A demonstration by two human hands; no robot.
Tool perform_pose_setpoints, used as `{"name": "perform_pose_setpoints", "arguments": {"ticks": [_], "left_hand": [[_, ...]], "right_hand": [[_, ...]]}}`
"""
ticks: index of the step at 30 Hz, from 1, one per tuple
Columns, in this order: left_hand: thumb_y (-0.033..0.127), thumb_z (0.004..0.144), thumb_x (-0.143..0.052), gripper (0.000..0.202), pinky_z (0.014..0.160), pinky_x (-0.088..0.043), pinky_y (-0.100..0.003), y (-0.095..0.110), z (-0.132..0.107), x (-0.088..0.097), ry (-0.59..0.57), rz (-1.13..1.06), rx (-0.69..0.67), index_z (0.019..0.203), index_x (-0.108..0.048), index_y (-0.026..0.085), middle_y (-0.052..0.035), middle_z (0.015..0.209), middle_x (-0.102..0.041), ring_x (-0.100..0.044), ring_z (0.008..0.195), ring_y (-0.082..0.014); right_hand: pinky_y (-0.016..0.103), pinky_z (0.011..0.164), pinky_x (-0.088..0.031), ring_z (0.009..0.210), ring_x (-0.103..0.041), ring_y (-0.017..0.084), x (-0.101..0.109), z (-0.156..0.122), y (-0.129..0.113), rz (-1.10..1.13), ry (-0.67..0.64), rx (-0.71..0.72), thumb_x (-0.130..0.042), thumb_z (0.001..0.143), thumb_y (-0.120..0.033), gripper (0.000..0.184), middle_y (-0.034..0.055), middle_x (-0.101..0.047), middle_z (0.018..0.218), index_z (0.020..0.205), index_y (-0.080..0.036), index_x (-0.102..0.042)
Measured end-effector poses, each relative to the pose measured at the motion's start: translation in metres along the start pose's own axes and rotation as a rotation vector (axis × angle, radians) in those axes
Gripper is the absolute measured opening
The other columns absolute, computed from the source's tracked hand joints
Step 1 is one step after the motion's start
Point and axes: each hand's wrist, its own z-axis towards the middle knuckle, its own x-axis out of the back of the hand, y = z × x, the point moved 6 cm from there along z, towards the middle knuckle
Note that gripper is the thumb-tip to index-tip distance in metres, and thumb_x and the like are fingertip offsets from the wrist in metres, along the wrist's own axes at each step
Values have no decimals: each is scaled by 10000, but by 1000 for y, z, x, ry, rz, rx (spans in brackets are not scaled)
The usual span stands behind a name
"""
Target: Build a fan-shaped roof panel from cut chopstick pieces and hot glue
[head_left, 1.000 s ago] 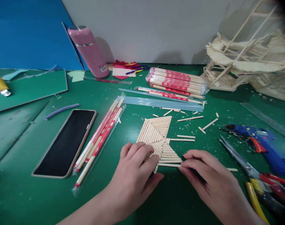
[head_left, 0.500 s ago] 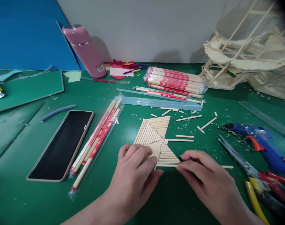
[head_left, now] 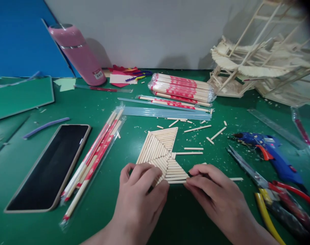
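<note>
A flat panel of short wooden sticks [head_left: 155, 146], set in angled wedges, lies on the green table in front of me. My left hand [head_left: 143, 192] is closed over its lower left part, with thumb and fingers at the edge; the covered sticks are hidden. At the panel's front edge lies a single wooden stick [head_left: 177, 182]. My right hand [head_left: 214, 194] pinches this stick's right end between thumb and fingertips. Loose sticks [head_left: 189, 153] lie just right of the panel.
A blue glue gun [head_left: 272, 146], pliers [head_left: 259, 180] and a clear ruler [head_left: 276, 127] lie right. A phone [head_left: 49, 166] and wrapped chopsticks [head_left: 93, 163] lie left. Behind are a chopstick bundle [head_left: 181, 89], a pink bottle [head_left: 78, 56] and a stick model [head_left: 246, 68].
The view has shifted a little, so most things appear further left. Both hands keep their places at the panel, the right still pinching the stick's end.
</note>
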Motion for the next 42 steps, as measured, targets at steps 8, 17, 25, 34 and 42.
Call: {"name": "perform_pose_setpoints", "arguments": {"ticks": [8,17,25,34,42], "left_hand": [[145,812,-484,172,718,-357,-340,5,5,1,-16,122,-25,714,-600,228,19,758,-649,-518,717,-159],[164,829,-470,182,734,-359,-356,3,0,-2,70,106,-11,701,-586,222,16,755,-641,-509,727,-164],[153,828,-478,164,731,-357,-357,2,2,-1,53,79,4,729,-588,222,6,782,-639,-498,739,-162],[153,822,-487,142,742,-349,-368,1,0,-1,22,54,3,749,-589,219,1,818,-637,-504,756,-170],[159,825,-481,153,739,-350,-364,2,1,-1,28,61,-7,730,-584,220,0,803,-635,-505,747,-171]], "right_hand": [[236,716,-501,810,-592,120,0,2,0,13,-6,22,-534,806,-125,161,24,-583,932,914,-237,-572],[364,730,-467,891,-555,199,17,-5,11,-126,-1,-52,-570,782,-179,129,57,-569,985,878,-239,-630],[335,698,-467,861,-572,189,16,-2,12,-128,-21,-54,-536,805,-187,155,45,-590,963,871,-264,-653],[324,723,-475,878,-545,183,30,-7,17,-93,62,-51,-545,785,-149,183,63,-548,948,955,-209,-576],[412,836,-428,1058,-463,235,27,-7,17,-120,-136,-105,-488,808,-149,288,88,-470,1119,1070,-231,-572]]}}
